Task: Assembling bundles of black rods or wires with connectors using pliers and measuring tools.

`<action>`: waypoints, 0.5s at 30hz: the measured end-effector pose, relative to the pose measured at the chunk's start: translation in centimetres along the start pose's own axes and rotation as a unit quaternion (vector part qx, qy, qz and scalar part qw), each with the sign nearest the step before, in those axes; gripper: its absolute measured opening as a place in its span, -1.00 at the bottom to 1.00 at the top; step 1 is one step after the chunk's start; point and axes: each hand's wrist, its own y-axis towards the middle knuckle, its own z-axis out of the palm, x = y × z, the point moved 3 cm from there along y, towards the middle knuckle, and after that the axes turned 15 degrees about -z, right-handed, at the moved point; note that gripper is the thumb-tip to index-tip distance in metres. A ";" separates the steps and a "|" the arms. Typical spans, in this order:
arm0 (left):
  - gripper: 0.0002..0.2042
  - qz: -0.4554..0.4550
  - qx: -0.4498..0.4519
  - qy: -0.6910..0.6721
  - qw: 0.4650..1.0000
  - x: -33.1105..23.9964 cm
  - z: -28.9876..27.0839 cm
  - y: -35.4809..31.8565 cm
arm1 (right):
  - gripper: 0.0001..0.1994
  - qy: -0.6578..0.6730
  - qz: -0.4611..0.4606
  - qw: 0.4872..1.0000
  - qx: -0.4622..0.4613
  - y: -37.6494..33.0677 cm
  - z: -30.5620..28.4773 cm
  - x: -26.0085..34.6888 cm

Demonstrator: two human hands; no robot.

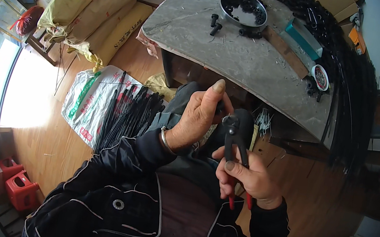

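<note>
My right hand [246, 176] is wrapped around a pair of end-cutting pincers [232, 132] with dark jaws and red handle ends. The jaws point away from me, close beside the fingers of my left hand [197, 117]. That left hand is closed with its thumb raised, pinching a small black piece [221, 107] mostly hidden by the fingers. A thin dark rod [127, 83] runs out leftward from behind the left hand; whether the hand holds it, I cannot tell. Both hands are above my lap, in front of the grey table [186, 21].
On the table are a metal bowl [222, 13] of black parts, loose black fittings [216, 29], a wooden strip [285, 52], a teal tray [303, 40], a small white cup [320, 77] and long black rods [356, 97]. More rods [124, 117] lie on a white sack [81, 99]. Full sacks [107, 12] are stacked left.
</note>
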 end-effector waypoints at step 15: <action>-0.32 0.054 0.003 0.073 0.996 -0.5 -0.3 0.4 | -0.58 0.080 0.035 0.995 0.045 1.2 -1.0 -0.7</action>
